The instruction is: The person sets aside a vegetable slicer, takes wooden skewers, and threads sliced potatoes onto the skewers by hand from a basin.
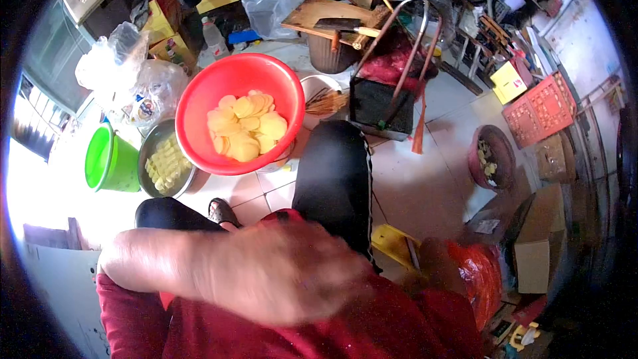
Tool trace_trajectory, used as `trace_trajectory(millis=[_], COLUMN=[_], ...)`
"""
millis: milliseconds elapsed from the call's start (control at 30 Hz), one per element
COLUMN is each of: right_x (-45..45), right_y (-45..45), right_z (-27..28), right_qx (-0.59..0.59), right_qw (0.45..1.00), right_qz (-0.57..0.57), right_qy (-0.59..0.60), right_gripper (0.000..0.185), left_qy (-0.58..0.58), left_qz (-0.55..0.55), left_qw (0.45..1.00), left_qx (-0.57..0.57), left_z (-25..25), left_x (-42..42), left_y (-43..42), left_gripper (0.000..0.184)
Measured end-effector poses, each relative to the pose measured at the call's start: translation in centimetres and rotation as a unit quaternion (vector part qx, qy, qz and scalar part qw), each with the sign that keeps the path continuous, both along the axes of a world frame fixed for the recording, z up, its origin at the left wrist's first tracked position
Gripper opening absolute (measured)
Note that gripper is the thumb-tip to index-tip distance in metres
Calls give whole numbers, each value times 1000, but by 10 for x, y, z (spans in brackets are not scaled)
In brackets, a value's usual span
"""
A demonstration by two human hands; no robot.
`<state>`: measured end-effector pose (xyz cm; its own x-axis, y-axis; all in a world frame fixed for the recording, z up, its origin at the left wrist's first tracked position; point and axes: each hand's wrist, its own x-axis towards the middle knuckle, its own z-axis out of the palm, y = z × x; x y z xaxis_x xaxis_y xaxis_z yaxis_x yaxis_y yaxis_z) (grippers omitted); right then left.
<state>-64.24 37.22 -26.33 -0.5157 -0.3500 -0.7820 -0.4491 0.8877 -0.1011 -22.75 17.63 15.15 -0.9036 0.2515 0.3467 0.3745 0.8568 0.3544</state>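
Observation:
My left hand (286, 272) is blurred by motion in front of my red top, low in the view; its fingers are smeared and I cannot make out anything in them. To its right, a dark blurred shape beside a yellow tool (397, 246) may be my right hand (438, 262), but its fingers do not show clearly. Beyond my knees stands a red basin (287, 86) holding pale yellow slices (242, 123). Left of it, a metal basin (189, 178) contains pale cut pieces (166, 165).
A green bucket (118, 159) stands at the left. Behind the red basin, a knife (339, 24) lies on a wooden board (312, 14). A black basket (382, 106) is ahead, with a round tub (492, 156) and cardboard box (541, 239) at the right.

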Motion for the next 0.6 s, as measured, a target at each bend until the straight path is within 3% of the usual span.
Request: trace_trajectory(millis=[133,300,400,600], right_x=[0,-5,-10,-13], right_y=[5,12,19,22], right_z=[-3,-5,-5,-1], right_qx=[-9,-14,-14,-24], right_qw=[1000,1000,1000,998], right_qz=[-10,-23,-28,-52], right_qy=[-3,-5,-3,-2], right_gripper=[21,21,21,21], left_qy=[-116,-129,-151,-129], left_qz=[130,276,375,432], left_qw=[975,915,849,800], left_qx=[140,264,340,396], left_z=[0,-25,-39,-50], left_x=[16,54,72,82], left_y=[-43,-71,-76,-95], left_gripper=[35,35,29,27])
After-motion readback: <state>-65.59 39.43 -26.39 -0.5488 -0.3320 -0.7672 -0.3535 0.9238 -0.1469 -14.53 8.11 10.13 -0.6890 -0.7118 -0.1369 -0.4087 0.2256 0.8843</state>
